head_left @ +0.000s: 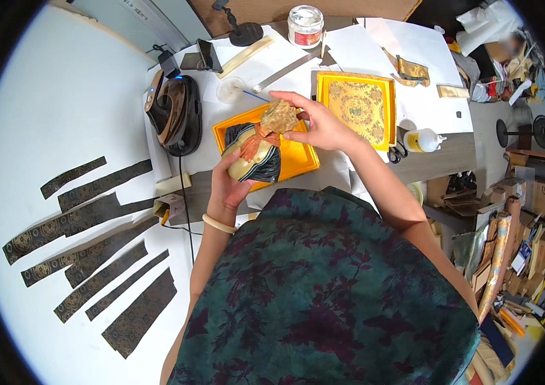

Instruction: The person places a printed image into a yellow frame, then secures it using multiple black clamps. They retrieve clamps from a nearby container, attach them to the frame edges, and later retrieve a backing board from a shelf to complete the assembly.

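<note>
One tied bundle (258, 153) lies gripped between left hand (225, 183) and right hand (324, 127).

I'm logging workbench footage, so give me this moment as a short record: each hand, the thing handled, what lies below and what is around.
Left hand: cupped against the lower left of a rounded black-and-cream bundle
Right hand: thumb and fingers around its crumpled gold top; firmness unclear
Neck: gathered orange band
Below: yellow rectangular tray; contact unclear
Right side: yellow rectangular box with patterned gold interior, white plastic bottle
Left side: glossy black-and-brown iron, dark gold-patterned strips
</note>
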The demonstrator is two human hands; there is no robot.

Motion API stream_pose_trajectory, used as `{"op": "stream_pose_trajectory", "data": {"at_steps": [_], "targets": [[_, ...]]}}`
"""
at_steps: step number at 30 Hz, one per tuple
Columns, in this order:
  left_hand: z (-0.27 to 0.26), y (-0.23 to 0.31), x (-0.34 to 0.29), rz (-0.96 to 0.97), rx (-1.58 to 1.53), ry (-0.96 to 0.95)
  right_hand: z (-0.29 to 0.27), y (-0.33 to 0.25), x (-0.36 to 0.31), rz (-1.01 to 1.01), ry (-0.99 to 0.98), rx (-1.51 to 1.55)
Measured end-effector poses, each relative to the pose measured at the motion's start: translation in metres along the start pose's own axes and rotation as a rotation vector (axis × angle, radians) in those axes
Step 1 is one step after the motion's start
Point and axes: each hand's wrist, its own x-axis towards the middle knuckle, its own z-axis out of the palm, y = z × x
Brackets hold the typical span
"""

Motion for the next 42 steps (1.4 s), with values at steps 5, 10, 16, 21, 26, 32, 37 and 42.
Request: {"op": "stream_pose_trajectory", "data": {"at_steps": [5,10,16,21,26,32,37,42], "targets": [[0.004,-0.001,-0.002,0.003,-0.042,-0.039,-0.003,0.004,0.000,0.196,0.032,0.025],[0.004,-0.002,-0.001,0.067,0.031,0.025,0.013,0.015,-0.006,0.221,0.221,-0.006],[-0.002,-0.003,0.003,0.190,0.243,0.081,0.029,0.034,-0.005,0.360,0.280,0.402],[0.006,-0.003,0.003,0.260,0.416,0.087,0.036,0.038,-0.004,0.439,0.292,0.516],[0.004,-0.010,0.008,0.287,0.476,0.126,0.044,0.042,-0.008,0.446,0.310,0.503],[-0.005,0.007,0.008,-0.013,0.182,-0.014,0.037,0.070,-0.008,0.307,0.224,0.333],[-0.012,0.004,0.010,-0.007,0.210,0.048,0.038,0.077,-0.011,0.272,0.185,0.345],[-0.010,-0.005,0.013,0.136,0.392,0.125,0.042,0.077,-0.009,0.404,0.230,0.197]]}}
